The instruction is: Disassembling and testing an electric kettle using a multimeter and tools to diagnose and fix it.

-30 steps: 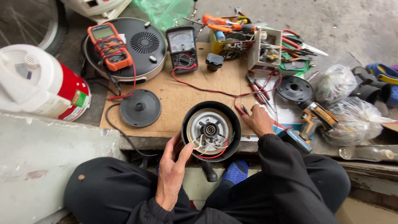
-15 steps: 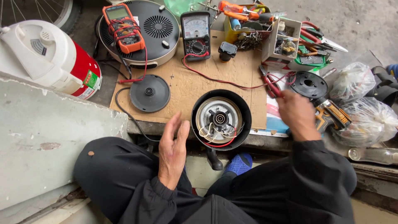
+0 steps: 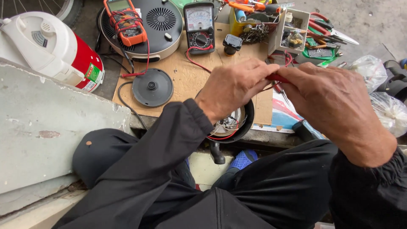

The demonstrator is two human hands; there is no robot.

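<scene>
— Where's the red probe (image 3: 277,78)?
— Pinched between left hand (image 3: 235,87) and right hand (image 3: 335,101), lying crosswise, above the black kettle base (image 3: 241,123).
— Surface?
— Brown cardboard sheet (image 3: 190,80), cluttered with meters, outdoors on concrete.

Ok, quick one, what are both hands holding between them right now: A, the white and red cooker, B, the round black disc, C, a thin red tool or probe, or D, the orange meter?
C: the left hand and the right hand meet on a thin red tool above the open black appliance, while the orange meter, the black disc and the cooker lie untouched.
</scene>
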